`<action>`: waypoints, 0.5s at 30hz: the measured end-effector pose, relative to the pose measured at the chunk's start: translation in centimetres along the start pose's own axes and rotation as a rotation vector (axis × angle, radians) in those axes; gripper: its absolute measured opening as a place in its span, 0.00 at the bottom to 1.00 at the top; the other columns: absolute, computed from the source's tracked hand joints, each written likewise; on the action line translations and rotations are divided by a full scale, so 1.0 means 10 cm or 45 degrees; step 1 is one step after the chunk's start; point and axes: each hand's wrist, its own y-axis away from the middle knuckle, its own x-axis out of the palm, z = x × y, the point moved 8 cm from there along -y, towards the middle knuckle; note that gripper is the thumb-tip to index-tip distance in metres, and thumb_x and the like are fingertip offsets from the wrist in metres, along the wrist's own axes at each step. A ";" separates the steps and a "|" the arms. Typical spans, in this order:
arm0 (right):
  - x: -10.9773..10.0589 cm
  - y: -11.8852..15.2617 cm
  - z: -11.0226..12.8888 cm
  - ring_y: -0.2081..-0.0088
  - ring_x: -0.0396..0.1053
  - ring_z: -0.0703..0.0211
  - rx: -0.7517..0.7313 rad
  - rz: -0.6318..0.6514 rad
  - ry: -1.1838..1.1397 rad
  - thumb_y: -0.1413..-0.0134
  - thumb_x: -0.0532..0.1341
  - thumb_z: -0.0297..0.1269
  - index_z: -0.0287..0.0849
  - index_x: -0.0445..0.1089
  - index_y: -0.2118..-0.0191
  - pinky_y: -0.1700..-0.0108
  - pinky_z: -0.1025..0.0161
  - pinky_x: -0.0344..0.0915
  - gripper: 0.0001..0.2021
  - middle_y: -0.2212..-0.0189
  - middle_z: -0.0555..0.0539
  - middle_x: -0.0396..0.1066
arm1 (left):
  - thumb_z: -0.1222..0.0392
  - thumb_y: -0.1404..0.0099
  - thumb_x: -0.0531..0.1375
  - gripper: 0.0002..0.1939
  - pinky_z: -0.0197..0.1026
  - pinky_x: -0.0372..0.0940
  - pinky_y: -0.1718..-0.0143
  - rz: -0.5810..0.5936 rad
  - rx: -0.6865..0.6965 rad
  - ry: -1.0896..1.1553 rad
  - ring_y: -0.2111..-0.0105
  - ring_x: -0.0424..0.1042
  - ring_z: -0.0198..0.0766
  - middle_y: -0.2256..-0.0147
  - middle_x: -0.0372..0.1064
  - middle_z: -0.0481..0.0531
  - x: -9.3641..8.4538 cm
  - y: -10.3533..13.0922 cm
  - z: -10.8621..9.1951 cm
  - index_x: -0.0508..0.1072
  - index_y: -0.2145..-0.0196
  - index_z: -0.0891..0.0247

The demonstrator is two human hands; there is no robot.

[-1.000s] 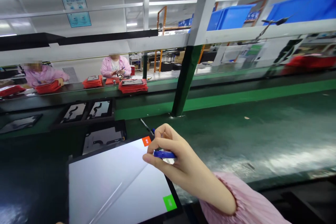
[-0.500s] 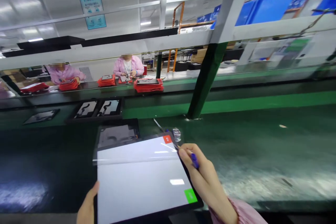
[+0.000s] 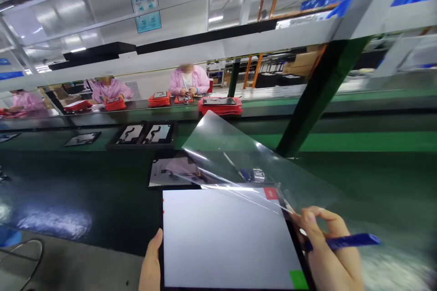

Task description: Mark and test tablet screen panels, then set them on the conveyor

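Shifted since the earlier frame: clear, flexible plastic film (image 3: 225, 138), then lying across the upper part of the lit face, now raised and slanting beyond the far edge.

Item: flat rectangular screen panel with black border and glowing white face (image 3: 225, 236); located low in view, between the two hands, near side of the dark green, glossy desk (image 3: 102, 182). Green square (image 3: 298, 279) in near right corner; red square (image 3: 271, 193) in far right corner, seen through the film.

Left hand (image 3: 152, 263): grip closed on the panel's left edge, thumb uppermost.

Right hand (image 3: 331, 241): grip pinched on the film beside the panel's right edge, a slim blue pen-like tool (image 3: 358, 240) also held. Whether it bears on the panel: cannot tell.

Progress, as judged: most of the lit face uncovered; film not yet away from the far right corner. Contact there: unclear.

Beyond the panel: grey sheet-like part with black border and dark ribbon (image 3: 160, 175), lying on the desk.
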 end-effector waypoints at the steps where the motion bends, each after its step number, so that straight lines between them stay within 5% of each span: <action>1: 0.00 0.00 0.00 0.81 0.56 0.66 0.001 0.011 -0.022 0.57 0.66 0.61 0.45 0.64 0.67 0.81 0.70 0.56 0.24 0.84 0.56 0.59 | 0.55 0.34 0.58 0.14 0.52 0.55 0.38 0.013 0.003 0.010 0.46 0.68 0.54 0.54 0.76 0.54 0.00 -0.01 0.00 0.80 0.57 0.63; 7: -0.25 -0.07 0.12 0.81 0.61 0.64 -0.200 0.071 -0.280 0.54 0.68 0.52 0.48 0.68 0.64 0.78 0.64 0.63 0.17 0.71 0.48 0.76 | 0.51 0.35 0.60 0.18 0.55 0.57 0.40 -0.131 0.119 -0.104 0.47 0.69 0.56 0.54 0.77 0.56 -0.23 -0.05 -0.16 0.78 0.53 0.64; 10: -0.29 0.02 0.30 0.73 0.72 0.56 -0.480 0.098 0.094 0.45 0.62 0.45 0.49 0.72 0.59 0.75 0.62 0.68 0.10 0.62 0.45 0.78 | 0.48 0.37 0.60 0.21 0.56 0.57 0.40 -0.197 0.096 -0.202 0.45 0.68 0.56 0.54 0.76 0.56 -0.33 -0.05 -0.18 0.76 0.51 0.63; 12: 0.02 0.22 0.44 0.56 0.75 0.46 -0.822 0.342 0.508 0.39 0.55 0.36 0.49 0.73 0.52 0.61 0.55 0.74 0.13 0.51 0.43 0.74 | 0.48 0.37 0.60 0.22 0.57 0.56 0.40 -0.187 0.051 -0.213 0.44 0.66 0.57 0.53 0.76 0.58 -0.32 -0.07 -0.12 0.75 0.50 0.64; 15: 0.62 0.67 0.45 0.39 0.59 0.43 -1.369 0.667 0.975 0.42 0.46 0.21 0.48 0.66 0.41 0.46 0.48 0.69 0.27 0.40 0.43 0.63 | 0.45 0.37 0.59 0.26 0.58 0.54 0.39 -0.091 -0.007 -0.160 0.42 0.63 0.58 0.51 0.75 0.60 -0.26 -0.11 0.00 0.74 0.48 0.66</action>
